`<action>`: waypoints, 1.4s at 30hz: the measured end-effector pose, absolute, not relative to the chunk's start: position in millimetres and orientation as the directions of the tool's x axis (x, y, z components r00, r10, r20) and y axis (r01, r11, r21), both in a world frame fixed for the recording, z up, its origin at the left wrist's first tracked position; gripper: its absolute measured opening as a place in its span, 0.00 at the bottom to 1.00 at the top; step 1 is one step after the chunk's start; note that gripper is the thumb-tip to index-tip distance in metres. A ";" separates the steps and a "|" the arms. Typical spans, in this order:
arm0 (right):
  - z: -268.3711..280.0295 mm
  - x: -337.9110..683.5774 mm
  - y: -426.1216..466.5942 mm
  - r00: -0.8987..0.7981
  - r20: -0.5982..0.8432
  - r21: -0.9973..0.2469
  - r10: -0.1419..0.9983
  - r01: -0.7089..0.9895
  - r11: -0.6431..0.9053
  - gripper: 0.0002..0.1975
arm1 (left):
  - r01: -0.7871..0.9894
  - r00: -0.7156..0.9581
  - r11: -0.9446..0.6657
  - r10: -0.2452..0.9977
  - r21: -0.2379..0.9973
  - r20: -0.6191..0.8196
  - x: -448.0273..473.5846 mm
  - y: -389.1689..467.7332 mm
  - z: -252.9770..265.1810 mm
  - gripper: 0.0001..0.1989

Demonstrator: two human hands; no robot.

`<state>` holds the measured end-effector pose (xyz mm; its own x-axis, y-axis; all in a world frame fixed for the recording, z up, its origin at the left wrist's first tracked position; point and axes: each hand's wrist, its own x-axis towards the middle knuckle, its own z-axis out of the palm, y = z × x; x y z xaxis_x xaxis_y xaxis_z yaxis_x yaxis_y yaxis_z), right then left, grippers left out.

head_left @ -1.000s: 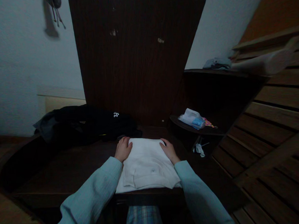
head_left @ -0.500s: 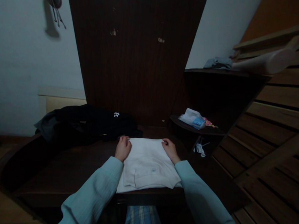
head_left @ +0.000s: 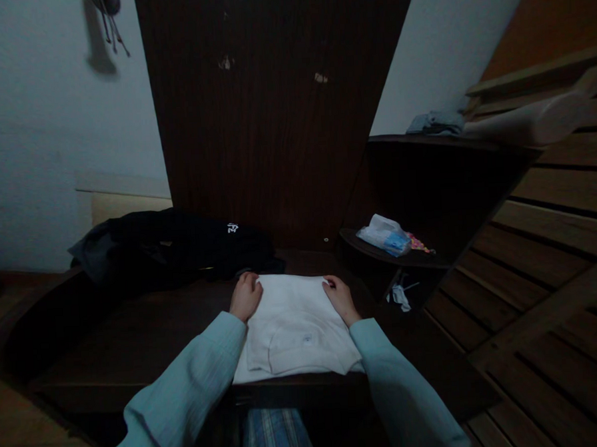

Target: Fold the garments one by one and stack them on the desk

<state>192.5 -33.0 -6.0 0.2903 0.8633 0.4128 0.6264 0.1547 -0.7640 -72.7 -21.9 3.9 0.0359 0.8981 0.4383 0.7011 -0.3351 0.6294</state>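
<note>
A white folded garment (head_left: 304,323) lies flat on the dark wooden desk (head_left: 155,344), with a small bluish emblem near its front edge. My left hand (head_left: 246,297) is closed on the garment's far left corner, fingers curled over the edge. At the far right corner, my right hand (head_left: 340,297) pinches the cloth between thumb and fingers. Some of the fingertips of both hands are tucked out of sight.
Dark clothing (head_left: 179,246) with white lettering is heaped at the back left. To the right, a corner shelf (head_left: 364,247) bears a plastic packet (head_left: 386,235); grey cloth (head_left: 436,123) lies on its top. A tall dark panel (head_left: 274,131) stands behind, wooden slats (head_left: 554,230) at right.
Both hands keep their hold on the garment's far corners, almost unmoved. The plaid cloth below the desk edge has shifted slightly left.
</note>
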 end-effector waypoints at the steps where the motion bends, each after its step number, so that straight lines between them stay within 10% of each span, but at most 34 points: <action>1: -6.6 192.7 -32.5 0.287 0.416 -0.762 0.863 0.628 0.159 0.14 | 0.701 0.038 -0.336 0.899 0.629 0.437 -72.9 -21.7 3.7 0.12; 33: -5.1 191.5 -33.0 0.288 0.404 -0.765 0.869 0.627 0.148 0.13 | 0.662 -0.017 -0.417 0.822 0.623 0.569 -75.1 -24.7 8.9 0.13; 42: -13.3 196.5 -29.4 0.351 0.401 -0.657 0.846 0.754 -0.001 0.12 | 0.685 0.094 -0.332 0.923 0.649 0.374 -73.4 -15.8 -4.4 0.24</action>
